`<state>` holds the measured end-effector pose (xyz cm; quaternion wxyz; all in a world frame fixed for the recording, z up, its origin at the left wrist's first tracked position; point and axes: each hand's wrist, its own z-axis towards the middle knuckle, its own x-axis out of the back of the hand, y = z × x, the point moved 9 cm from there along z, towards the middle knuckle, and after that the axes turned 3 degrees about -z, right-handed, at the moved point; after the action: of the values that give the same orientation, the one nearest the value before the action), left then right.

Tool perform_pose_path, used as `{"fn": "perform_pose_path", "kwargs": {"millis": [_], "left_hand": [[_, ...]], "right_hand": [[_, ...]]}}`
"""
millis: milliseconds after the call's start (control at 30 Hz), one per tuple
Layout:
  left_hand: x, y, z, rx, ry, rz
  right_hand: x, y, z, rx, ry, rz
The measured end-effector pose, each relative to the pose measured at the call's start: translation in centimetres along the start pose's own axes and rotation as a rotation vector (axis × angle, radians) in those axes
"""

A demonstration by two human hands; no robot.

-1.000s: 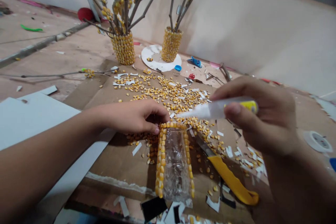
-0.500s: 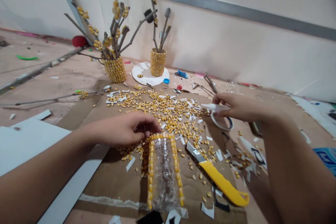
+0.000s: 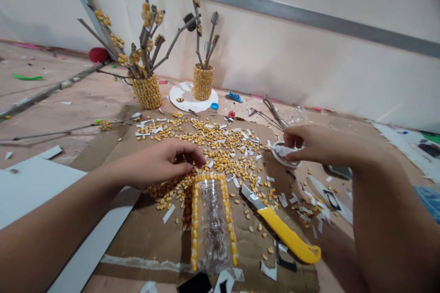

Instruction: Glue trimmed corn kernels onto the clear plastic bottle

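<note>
A clear plastic cylinder [image 3: 213,224] lies on the cardboard [image 3: 151,233], its edges lined with glued corn kernels and its middle bare. My left hand [image 3: 168,160] hovers just beyond its upper left end, fingers curved and apart, over loose corn kernels [image 3: 227,146]; nothing shows in them. At the right, my right hand [image 3: 309,144] pinches a small white glue tube [image 3: 282,150] with a narrow nozzle. The tube is over a white tape roll [image 3: 287,163], partly hidden by the fingers. A yellow utility knife [image 3: 288,234], blade out, lies right of the cylinder.
Two kernel-covered pots with twigs, a larger one [image 3: 147,92] and a smaller one [image 3: 203,83], stand at the back by the wall. The smaller is on a white disc [image 3: 177,96]. White board [image 3: 37,187] lies left; paper scraps [image 3: 269,270] and a dark phone-like object [image 3: 338,171] lie right.
My left hand has come away from the cylinder's top edge, a little to the left. My right hand has lowered the glue tube to the tape roll. The view has shifted slightly.
</note>
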<state>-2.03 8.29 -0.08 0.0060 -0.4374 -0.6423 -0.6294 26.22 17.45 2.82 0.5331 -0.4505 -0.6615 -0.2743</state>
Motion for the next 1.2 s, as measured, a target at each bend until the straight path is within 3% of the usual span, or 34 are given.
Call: {"fn": "perform_pose_path", "kwargs": {"millis": [100, 167, 233, 333, 433, 633, 833, 1100, 1200], "left_hand": [[1.4, -0.8, 0.0, 0.05, 0.144, 0.102], [1.7, -1.3, -0.1, 0.087, 0.188, 0.188], [1.6, -1.5, 0.0, 0.111, 0.192, 0.279], [1.0, -1.2, 0.2, 0.096, 0.205, 0.384], [0.7, -0.9, 0.5, 0.064, 0.271, 0.414], [-0.4, -1.0, 1.0, -0.037, 0.292, 0.425], [-0.7, -0.2, 1.2, -0.075, 0.328, 0.495], [-0.5, -0.3, 1.6, -0.049, 0.376, 0.55], [0.2, -0.8, 1.3, -0.038, 0.394, 0.492]], "right_hand": [[-1.2, -5.3, -2.2, 0.031, -0.156, -0.096], [-2.3, -8.8, -3.0, 0.088, -0.15, -0.169], [-4.0, -11.1, -3.2, 0.123, -0.162, -0.242], [-5.9, -12.5, -2.9, 0.171, -0.211, -0.256], [-6.2, -12.7, -2.6, 0.195, -0.215, -0.225], [-4.9, -12.9, -2.4, 0.241, -0.158, -0.161], [-3.1, -12.2, -2.4, 0.078, -0.132, -0.203], [-5.7, -11.2, -3.9, 0.084, -0.231, -0.213], [-3.8, -10.7, -3.6, 0.083, -0.169, -0.176]]}}
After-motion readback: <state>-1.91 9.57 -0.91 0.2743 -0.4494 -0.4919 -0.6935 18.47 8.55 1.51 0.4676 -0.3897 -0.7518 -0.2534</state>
